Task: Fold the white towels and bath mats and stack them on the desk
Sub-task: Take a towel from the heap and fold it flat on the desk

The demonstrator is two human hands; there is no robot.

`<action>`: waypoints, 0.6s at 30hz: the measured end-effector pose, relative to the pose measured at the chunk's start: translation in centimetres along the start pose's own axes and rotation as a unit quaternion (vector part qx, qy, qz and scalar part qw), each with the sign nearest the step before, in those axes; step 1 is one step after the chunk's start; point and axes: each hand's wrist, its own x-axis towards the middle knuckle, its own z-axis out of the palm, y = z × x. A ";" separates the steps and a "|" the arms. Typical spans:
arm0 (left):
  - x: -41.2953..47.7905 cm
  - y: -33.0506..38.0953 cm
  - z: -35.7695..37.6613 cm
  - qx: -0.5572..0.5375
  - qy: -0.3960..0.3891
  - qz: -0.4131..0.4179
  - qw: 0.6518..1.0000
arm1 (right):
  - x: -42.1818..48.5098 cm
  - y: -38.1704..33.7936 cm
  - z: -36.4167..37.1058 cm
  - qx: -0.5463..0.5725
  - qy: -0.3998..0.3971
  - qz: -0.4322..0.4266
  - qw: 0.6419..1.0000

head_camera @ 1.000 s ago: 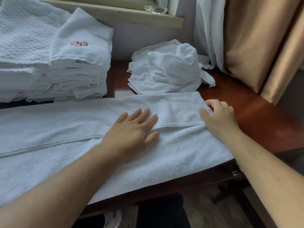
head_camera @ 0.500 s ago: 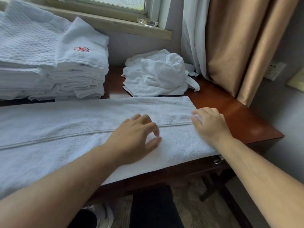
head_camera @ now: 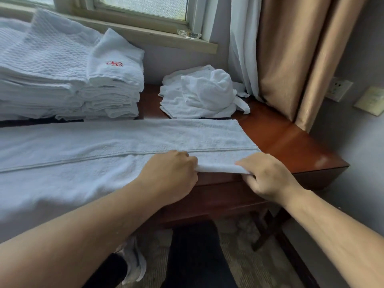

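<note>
A long white towel (head_camera: 87, 159), folded lengthwise, lies across the wooden desk (head_camera: 291, 146). Its near right edge is lifted off the desk front. My left hand (head_camera: 172, 175) grips that raised edge with curled fingers. My right hand (head_camera: 268, 175) pinches the same edge at the towel's right corner. A tall stack of folded white towels and mats (head_camera: 68, 80) stands at the back left, the top one bearing a red mark. A crumpled heap of unfolded white towels (head_camera: 203, 94) lies at the back middle.
A window sill (head_camera: 145, 36) with a small clear object runs behind the desk. White and tan curtains (head_camera: 291, 59) hang at the right, down to the desk's back corner. Wall sockets sit further right. My legs and a shoe show below the desk edge.
Both hands went from lying flat on the towel to curling round its near edge, and they have raised that edge off the desk front. The camera has tilted up a little.
</note>
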 end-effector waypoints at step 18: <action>11.2 -11.2 -0.3 0.177 0.017 -0.051 0.983 | 12.3 10.5 3.0 0.053 -0.094 0.313 0.943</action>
